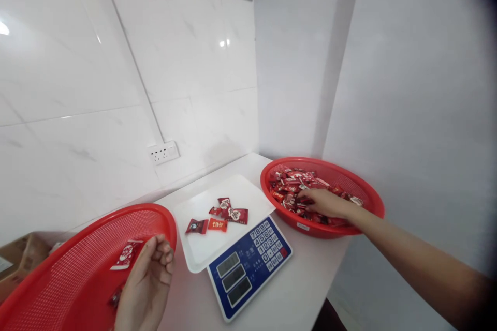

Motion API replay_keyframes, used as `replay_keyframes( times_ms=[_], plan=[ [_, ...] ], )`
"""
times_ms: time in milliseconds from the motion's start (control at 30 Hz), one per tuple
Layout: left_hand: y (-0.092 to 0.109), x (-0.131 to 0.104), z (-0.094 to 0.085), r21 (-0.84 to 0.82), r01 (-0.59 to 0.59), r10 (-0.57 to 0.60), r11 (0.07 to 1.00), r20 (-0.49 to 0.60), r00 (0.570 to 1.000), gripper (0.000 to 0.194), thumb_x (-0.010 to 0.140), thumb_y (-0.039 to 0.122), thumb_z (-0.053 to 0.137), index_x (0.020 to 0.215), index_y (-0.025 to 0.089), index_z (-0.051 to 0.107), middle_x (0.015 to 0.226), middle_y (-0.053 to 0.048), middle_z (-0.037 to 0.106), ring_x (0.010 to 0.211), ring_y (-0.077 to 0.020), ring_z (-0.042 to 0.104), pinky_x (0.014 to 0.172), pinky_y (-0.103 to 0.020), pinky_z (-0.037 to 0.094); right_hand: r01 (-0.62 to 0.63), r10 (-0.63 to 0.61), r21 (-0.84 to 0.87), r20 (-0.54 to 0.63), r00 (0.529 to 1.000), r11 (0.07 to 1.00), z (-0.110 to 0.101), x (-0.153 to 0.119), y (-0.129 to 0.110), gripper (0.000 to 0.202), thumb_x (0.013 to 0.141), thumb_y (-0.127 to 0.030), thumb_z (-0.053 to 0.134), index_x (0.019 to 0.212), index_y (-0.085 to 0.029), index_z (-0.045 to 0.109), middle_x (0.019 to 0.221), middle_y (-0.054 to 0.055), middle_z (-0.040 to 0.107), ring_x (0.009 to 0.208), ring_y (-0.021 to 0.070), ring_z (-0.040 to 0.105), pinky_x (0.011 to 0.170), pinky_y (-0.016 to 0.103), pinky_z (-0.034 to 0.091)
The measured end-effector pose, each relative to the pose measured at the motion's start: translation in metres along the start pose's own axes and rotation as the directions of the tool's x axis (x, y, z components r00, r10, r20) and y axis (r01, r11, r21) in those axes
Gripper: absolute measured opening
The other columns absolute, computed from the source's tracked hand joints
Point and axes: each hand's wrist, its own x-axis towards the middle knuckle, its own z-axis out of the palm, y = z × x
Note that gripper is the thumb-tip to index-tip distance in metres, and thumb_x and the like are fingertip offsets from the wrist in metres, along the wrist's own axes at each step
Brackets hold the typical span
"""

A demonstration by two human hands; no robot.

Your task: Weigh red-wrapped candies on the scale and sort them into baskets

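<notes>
My right hand (325,202) reaches into the red plastic basket (375,204) on the right, its thumb and fingers closing on a wrapped candy among many others (293,186). The fingertips are partly hidden among the wrappers. My left hand (149,279) is over the edge of the left red basket (163,217), fingers curled in, and nothing shows in them. Inside that basket lie a red-and-white candy packet (127,255) and a darker wrapped piece (115,297), partly behind my wrist. Several wrapped candies (237,215) rest on the scale's white tray (202,253) between the baskets.
The digital scale (252,264) has a blue panel with a keypad and three dark displays. It stands on a white table (298,279) in a wall corner. A cardboard box (23,258) is at the far left, and a wall socket (163,153) is behind.
</notes>
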Motion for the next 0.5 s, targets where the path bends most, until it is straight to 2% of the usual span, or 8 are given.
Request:
replay_keyframes(
  times_ms=[133,267,367,433,500],
  plan=[
    [0.0,0.001,-0.001,0.003,0.014,-0.014,1.0,-0.005,1.0,0.017,0.078,0.011,0.051,0.069,0.013,0.065,0.06,0.0,0.058,0.048,-0.0074,0.054,0.041,-0.015,0.048,-0.048,0.055,0.09,-0.071,0.996,0.995,-0.005,0.01,0.0,0.026,0.073,-0.013,0.048,0.087,-0.02,0.068,0.085,0.005,0.073,0.079,0.021,0.067,0.069,0.027,0.049],
    [0.0,0.003,-0.001,0.008,-0.003,0.003,1.0,-0.012,1.0,0.012,0.075,0.011,0.054,0.07,0.013,0.065,0.06,0.001,0.058,0.048,-0.0075,0.054,0.04,-0.015,0.047,-0.063,0.082,0.163,-0.115,0.99,0.985,-0.015,0.015,0.004,0.026,0.078,-0.021,0.044,0.09,-0.019,0.067,0.084,0.004,0.072,0.074,0.0187,0.066,0.066,0.026,0.049],
    [0.001,0.003,-0.001,0.003,-0.009,0.009,1.0,-0.007,1.0,0.01,0.074,0.012,0.056,0.069,0.013,0.065,0.06,0.001,0.058,0.049,-0.0078,0.054,0.041,-0.015,0.047,-0.017,0.027,0.187,-0.053,0.998,0.982,-0.01,0.011,0.001,0.024,0.073,-0.026,0.057,0.092,-0.022,0.069,0.089,0.002,0.073,0.08,0.0207,0.066,0.071,0.027,0.05],
    [0.001,0.003,-0.002,0.001,-0.001,0.001,1.0,-0.002,1.0,0.009,0.073,0.013,0.057,0.07,0.013,0.065,0.061,0.0,0.058,0.049,-0.008,0.054,0.041,-0.016,0.048,0.018,-0.019,0.164,0.004,1.0,0.986,-0.003,0.008,-0.003,0.029,0.066,-0.024,0.064,0.095,-0.026,0.07,0.094,0.001,0.073,0.085,0.0227,0.066,0.074,0.027,0.05],
    [0.001,0.003,-0.003,0.002,0.0,0.0,1.0,0.003,1.0,0.007,0.072,0.013,0.058,0.07,0.013,0.065,0.06,0.0,0.058,0.049,-0.008,0.054,0.041,-0.015,0.048,0.025,-0.028,0.121,0.022,0.999,0.992,0.002,0.007,-0.007,0.03,0.067,-0.02,0.063,0.096,-0.027,0.07,0.099,0.002,0.073,0.09,0.0236,0.066,0.077,0.028,0.049]
  ],
)
